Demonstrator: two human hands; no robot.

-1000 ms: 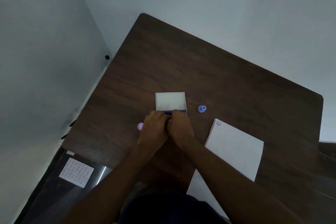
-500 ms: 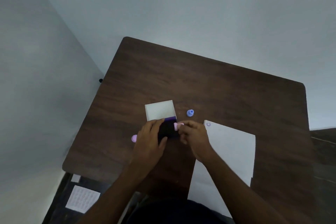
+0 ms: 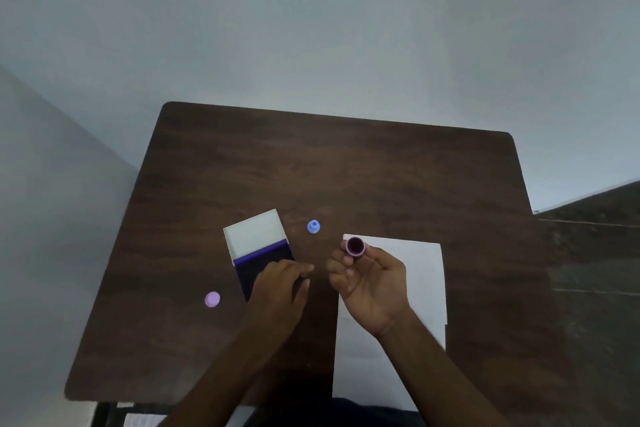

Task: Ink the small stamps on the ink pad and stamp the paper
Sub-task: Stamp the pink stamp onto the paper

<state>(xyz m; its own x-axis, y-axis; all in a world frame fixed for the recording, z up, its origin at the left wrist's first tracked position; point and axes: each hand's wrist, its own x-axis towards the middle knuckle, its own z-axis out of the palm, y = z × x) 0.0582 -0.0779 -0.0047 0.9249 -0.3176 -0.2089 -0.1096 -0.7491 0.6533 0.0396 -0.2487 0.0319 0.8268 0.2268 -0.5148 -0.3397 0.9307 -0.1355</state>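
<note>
My right hand (image 3: 369, 282) holds a small pink stamp (image 3: 355, 246) above the top left corner of the white paper (image 3: 424, 274), its dark inked face turned up toward me. My left hand (image 3: 280, 284) rests on the near part of the open ink pad (image 3: 259, 258), whose purple pad shows beside its raised white lid (image 3: 256, 232). A blue stamp (image 3: 313, 227) stands on the table between the pad and the paper. A pink cap or stamp (image 3: 212, 299) lies to the left of the pad.
The dark wooden table (image 3: 346, 170) stands against a pale wall, bare across its far half. A sheet with small round marks (image 3: 142, 421) lies on the floor below the near left corner. A dark ledge (image 3: 595, 253) adjoins the table's right side.
My right hand has lifted the pink stamp off the ink pad, carried it right over the paper's corner and turned its face upward. My left hand stays on the pad. The camera tilted.
</note>
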